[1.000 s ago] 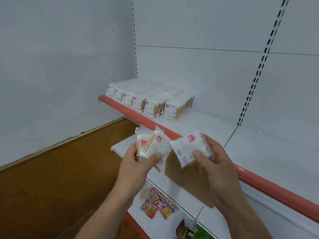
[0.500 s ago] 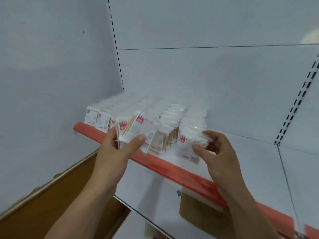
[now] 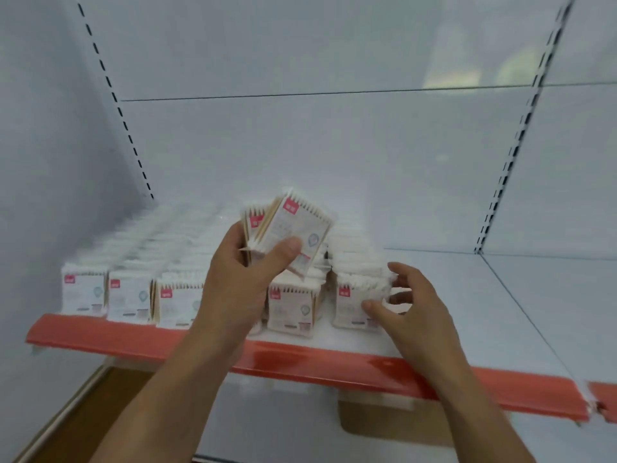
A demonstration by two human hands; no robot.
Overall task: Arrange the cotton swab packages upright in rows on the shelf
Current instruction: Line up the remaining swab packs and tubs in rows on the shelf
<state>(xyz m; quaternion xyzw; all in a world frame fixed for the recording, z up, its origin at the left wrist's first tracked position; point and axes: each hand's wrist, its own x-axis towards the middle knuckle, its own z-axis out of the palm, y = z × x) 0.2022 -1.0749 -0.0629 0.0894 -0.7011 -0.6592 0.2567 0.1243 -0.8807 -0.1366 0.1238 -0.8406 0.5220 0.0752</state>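
Note:
Several rows of white cotton swab packages (image 3: 130,299) with red labels stand upright on the white shelf (image 3: 500,315), behind its red front strip. My left hand (image 3: 247,279) holds a small fanned stack of cotton swab packages (image 3: 293,228) above the rows, thumb pressed on the front one. My right hand (image 3: 407,305) pinches the right side of an upright package (image 3: 354,302) standing at the right end of the front row, thumb on its front and fingers behind it.
The shelf's right half is bare white surface up to the slotted upright (image 3: 500,182). The red price strip (image 3: 300,359) runs along the front edge. A lower shelf and a brown cardboard box (image 3: 384,426) lie below; a brown wooden panel (image 3: 83,426) is at the lower left.
Both hands rose from below the shelf to its level. My right hand carried its package onto the shelf and stood it at the right end of the front row. The camera moved closer.

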